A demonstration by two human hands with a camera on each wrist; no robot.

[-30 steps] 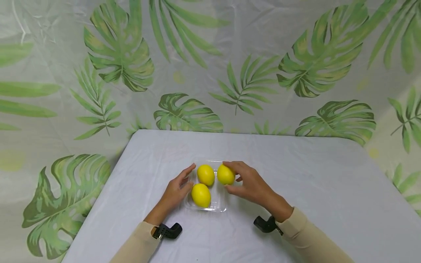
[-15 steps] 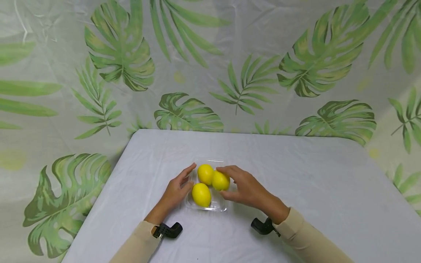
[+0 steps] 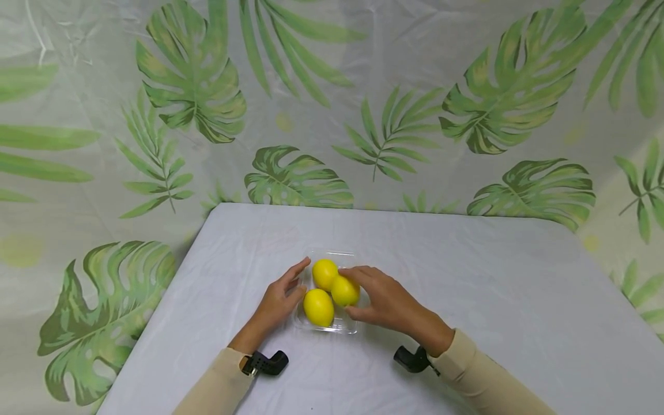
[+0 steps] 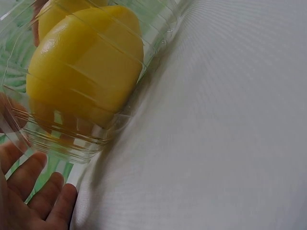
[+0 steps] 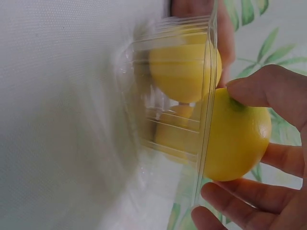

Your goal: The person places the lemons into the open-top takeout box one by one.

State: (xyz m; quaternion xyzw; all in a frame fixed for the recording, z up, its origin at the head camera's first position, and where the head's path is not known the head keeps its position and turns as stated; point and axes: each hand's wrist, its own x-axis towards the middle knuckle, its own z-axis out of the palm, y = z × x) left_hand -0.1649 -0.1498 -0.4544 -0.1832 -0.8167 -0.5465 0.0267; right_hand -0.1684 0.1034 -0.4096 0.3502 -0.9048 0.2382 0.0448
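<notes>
Lemon point(image 3: 344, 291) — unlabelled — held by right hand point(image 3: 386, 302) over clear tray point(image 3: 342, 328).

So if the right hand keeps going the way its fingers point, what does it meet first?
Probably the far lemon in the clear tray; the right hand holds its lemon close against it, though depth is unclear.
</notes>
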